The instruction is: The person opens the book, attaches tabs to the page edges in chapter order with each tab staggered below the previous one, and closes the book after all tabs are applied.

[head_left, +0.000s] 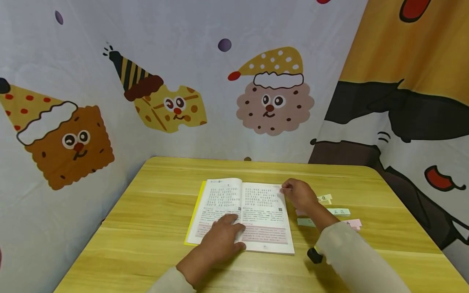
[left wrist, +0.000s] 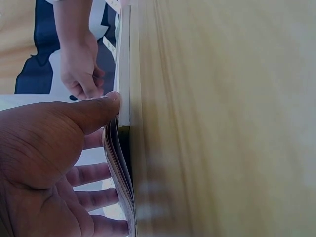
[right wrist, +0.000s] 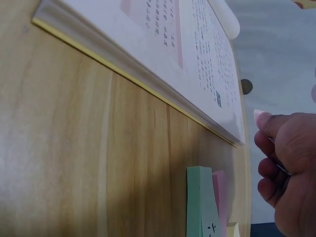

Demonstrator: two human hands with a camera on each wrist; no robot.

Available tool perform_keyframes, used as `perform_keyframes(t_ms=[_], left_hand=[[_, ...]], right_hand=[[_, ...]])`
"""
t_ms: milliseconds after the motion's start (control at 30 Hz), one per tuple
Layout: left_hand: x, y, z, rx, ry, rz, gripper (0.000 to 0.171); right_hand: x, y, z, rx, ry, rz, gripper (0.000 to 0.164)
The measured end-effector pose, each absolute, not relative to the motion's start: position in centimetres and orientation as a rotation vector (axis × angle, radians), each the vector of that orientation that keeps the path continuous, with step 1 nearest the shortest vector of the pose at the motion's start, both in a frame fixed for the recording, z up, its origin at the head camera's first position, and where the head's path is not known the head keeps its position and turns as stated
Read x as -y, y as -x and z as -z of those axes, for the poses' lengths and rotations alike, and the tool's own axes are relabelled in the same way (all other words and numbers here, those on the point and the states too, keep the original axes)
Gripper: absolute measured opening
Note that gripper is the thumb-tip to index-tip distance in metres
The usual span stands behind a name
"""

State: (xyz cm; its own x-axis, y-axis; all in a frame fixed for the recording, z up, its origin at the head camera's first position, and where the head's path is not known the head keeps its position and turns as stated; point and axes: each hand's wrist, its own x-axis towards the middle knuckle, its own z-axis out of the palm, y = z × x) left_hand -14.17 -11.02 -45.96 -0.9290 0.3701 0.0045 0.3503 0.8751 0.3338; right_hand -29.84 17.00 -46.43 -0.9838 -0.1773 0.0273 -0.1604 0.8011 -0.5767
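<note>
An open book [head_left: 264, 240] with printed pages and a yellow cover lies on the table. My left hand [head_left: 222, 240] rests across its lower middle, fingers spread on the pages. In the left wrist view, the left thumb [left wrist: 101, 111] lies against the book's bottom edge. By the top right corner is my right hand [head_left: 301, 194], its fingers curled and the thumb against the index finger. The right wrist view puts this hand [right wrist: 291, 163] just beyond the book's corner, apart from the page. Whether anything tiny sits between its fingertips is unclear.
Right of the book, partly behind the right forearm, lie paper strips with handwritten characters: a green strip [head_left: 340, 211], a pink strip [head_left: 353, 223] and a yellow strip [head_left: 324, 198] among them. A cloth with cartoon figures [head_left: 176, 110] hangs behind the wooden table [head_left: 146, 228].
</note>
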Motion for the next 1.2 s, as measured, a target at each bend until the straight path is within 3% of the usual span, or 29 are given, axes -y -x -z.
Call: perform_keyframes(t_ms=[1200], left_hand=[[11.0, 14.3, 46.0, -2.99, -0.586, -0.518, 0.045]], right_hand=[[-15.6, 31.3, 47.4, -2.874, 0.214, 0.933, 0.019]])
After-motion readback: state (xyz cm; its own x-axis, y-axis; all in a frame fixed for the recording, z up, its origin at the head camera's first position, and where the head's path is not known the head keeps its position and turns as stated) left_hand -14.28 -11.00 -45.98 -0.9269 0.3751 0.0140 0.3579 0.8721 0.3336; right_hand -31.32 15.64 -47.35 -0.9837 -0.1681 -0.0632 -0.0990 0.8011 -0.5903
